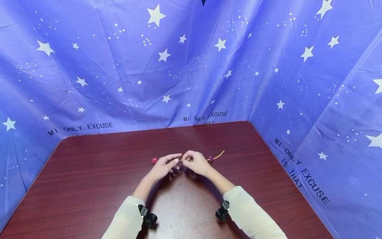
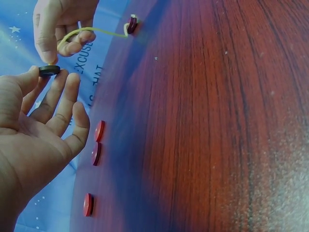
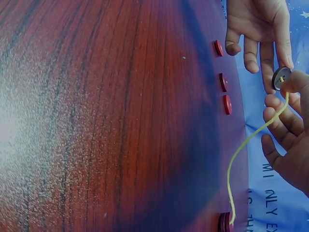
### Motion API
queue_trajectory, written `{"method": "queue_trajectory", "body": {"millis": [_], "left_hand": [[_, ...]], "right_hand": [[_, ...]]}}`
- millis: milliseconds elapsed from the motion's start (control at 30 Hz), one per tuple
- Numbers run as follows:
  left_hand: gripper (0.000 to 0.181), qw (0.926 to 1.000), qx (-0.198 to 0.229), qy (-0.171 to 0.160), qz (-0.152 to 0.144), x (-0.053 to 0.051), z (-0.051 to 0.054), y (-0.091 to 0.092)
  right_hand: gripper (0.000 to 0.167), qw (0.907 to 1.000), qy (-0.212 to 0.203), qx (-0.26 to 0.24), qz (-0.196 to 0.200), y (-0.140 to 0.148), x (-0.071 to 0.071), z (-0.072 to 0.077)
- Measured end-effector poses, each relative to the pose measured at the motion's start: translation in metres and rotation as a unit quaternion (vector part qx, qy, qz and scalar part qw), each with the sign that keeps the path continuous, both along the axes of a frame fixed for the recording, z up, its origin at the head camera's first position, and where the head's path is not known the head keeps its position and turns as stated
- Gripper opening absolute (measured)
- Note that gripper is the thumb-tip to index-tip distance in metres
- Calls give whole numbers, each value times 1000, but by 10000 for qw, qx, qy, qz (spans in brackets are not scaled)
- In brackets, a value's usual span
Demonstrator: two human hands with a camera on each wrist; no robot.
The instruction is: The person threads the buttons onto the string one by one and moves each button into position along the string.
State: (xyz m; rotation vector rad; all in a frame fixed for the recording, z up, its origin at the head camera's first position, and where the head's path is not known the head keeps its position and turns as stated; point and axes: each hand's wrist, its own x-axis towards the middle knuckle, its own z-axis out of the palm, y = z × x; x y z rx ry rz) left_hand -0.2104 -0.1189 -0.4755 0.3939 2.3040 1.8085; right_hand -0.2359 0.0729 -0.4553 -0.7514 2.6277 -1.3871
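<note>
Thumb and finger of my left hand (image 1: pixel 162 167) pinch a black round button (image 2: pixel 49 71) by its edge, its other fingers spread loosely. Facing it, my right hand (image 1: pixel 195 162) pinches at the button's face, where a yellow cord (image 3: pixel 236 154) shows at the holes. How far the cord's tip passes through is hidden by the fingers. From the right hand the cord runs to dark red buttons (image 3: pixel 224 223) threaded on it, which rest on the table. In the head view the cord's tail sticks out beyond them to the right.
Loose on the wooden table (image 1: pixel 119 199) lie a red button (image 2: pixel 99 131), a darker red one (image 2: pixel 96 153) beside it, and another red button (image 2: pixel 88 205) farther left. A blue star-printed curtain (image 1: pixel 191 66) hangs around the table's back and sides.
</note>
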Motion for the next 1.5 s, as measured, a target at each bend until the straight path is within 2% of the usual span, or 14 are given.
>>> {"method": "queue_trajectory", "body": {"millis": [500,733,833,900,1067,1167,1500], "left_hand": [[40,9994,4,-287,197,3,5,2],[39,9991,34,-385,170,13,29,5],[38,9992,1,-369,173,15,32,6],[38,9991,40,-366,191,13,28,6],[40,9988,100,-360,305,4,9,5],[40,9989,70,-300,360,2,4,5],[36,9981,224,-375,425,13,29,8]], "right_hand": [[5,10000,24,22,48,1,2,2],[5,10000,47,-8,44,1,2,1],[5,10000,50,-12,45,1,3,1],[6,10000,41,1,47,1,4,2],[6,10000,36,58,53,1,4,2],[6,10000,14,79,37,1,4,2],[7,9999,121,37,-19,0,2,1]]}}
